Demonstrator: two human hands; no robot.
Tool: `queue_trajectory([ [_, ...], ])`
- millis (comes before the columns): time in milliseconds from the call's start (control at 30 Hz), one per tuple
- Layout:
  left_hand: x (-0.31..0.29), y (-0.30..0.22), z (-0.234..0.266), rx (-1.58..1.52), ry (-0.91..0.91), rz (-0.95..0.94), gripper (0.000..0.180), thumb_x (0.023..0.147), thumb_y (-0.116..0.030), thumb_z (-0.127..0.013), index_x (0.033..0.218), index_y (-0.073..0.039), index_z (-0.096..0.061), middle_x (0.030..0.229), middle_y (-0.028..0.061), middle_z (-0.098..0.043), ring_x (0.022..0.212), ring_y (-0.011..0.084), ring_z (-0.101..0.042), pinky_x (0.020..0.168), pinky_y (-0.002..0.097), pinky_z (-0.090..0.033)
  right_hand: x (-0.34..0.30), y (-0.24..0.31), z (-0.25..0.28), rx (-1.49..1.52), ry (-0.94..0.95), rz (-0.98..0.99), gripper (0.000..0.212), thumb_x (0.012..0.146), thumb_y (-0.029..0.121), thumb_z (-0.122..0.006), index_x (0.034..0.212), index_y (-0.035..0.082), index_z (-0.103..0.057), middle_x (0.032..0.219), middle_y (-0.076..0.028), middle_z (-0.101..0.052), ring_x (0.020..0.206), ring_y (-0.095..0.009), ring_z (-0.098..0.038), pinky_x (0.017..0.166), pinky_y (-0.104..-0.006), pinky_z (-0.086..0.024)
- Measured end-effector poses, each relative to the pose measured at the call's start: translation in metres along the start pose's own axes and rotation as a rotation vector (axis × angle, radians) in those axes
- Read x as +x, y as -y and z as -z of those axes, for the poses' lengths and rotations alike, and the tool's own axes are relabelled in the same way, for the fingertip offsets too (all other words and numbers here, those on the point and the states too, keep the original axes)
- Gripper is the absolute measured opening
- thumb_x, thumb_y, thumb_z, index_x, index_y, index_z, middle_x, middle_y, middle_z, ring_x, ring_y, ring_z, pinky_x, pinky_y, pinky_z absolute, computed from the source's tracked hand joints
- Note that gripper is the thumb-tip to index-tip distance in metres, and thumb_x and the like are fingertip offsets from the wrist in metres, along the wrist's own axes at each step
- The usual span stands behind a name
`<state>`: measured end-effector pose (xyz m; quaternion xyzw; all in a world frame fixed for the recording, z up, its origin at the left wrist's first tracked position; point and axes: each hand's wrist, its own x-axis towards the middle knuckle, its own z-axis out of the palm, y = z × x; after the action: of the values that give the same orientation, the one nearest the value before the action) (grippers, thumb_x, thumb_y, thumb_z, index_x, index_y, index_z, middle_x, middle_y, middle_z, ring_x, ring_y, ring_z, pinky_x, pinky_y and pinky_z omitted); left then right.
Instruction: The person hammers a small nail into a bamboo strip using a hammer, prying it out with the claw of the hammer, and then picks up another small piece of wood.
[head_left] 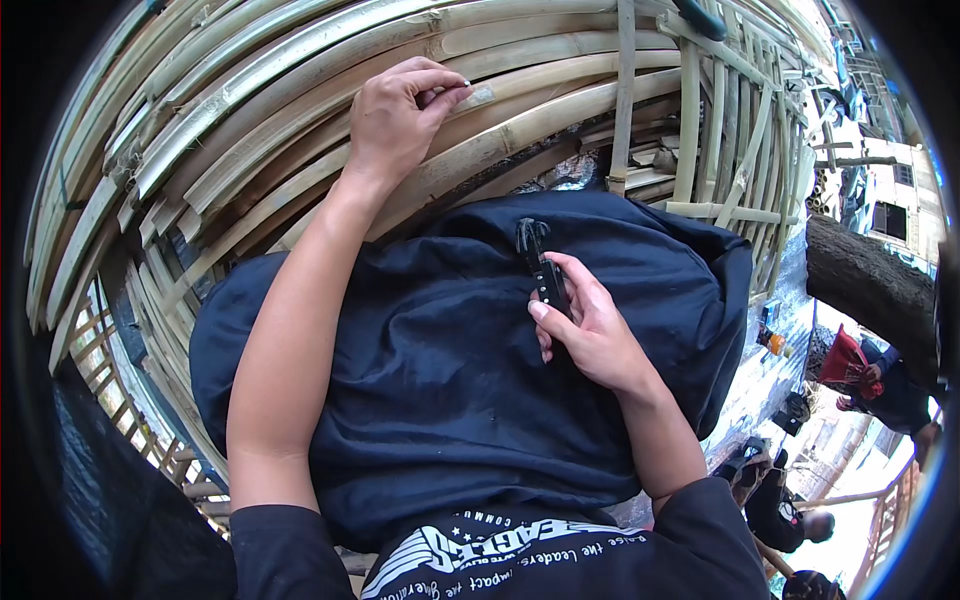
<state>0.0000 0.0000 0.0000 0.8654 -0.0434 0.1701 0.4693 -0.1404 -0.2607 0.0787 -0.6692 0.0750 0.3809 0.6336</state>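
My left hand (392, 118) is raised over the bundle of split bamboo strips (520, 125), thumb and forefinger pinched together. A tiny pale spot shows at the fingertips; whether it is a held thing or a nail, I cannot make out. Lower and to the right, my right hand (597, 330) is closed around a black tool with a riveted handle (546, 280). Its far end is dark with pale streaks, and its exact kind is unclear. Beneath that hand, a dark navy cloth (440, 370) spreads in folds across my lap.
An upright bamboo slat (621, 110) crosses the strips, beside a woven bamboo lattice (735, 130). A thick dark log (870, 280) lies at the right. Beyond it are a person holding a red bag (845, 358) and another dark-clothed person (775, 510) lower down.
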Motion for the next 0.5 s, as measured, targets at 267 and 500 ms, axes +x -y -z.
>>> queue_trajectory([
  [267,-0.0004,0.0011,-0.0008,-0.01,-0.002,-0.014,0.015,0.091,-0.018,-0.082,0.097,-0.004,-0.082,0.091,0.0025,-0.077,0.077,0.0147,-0.07,0.072,0.028,-0.053,-0.0008,0.0013,-0.0008,0.0,-0.003,-0.009,0.059,0.105,0.009,-0.066,0.153,-0.004,-0.034,0.101,-0.005,-0.058,0.073,-0.008,-0.059,0.062,-0.0264,-0.055],
  [500,-0.0009,0.0012,-0.0016,0.005,-0.009,-0.025,0.014,0.091,-0.018,-0.082,0.097,-0.005,-0.082,0.09,0.002,-0.077,0.075,0.0147,-0.069,0.071,0.0283,-0.053,-0.0007,0.0005,-0.0007,0.006,-0.002,-0.009,0.06,0.105,0.009,-0.066,0.153,-0.004,-0.034,0.101,-0.005,-0.058,0.073,-0.008,-0.059,0.063,-0.0264,-0.055],
])
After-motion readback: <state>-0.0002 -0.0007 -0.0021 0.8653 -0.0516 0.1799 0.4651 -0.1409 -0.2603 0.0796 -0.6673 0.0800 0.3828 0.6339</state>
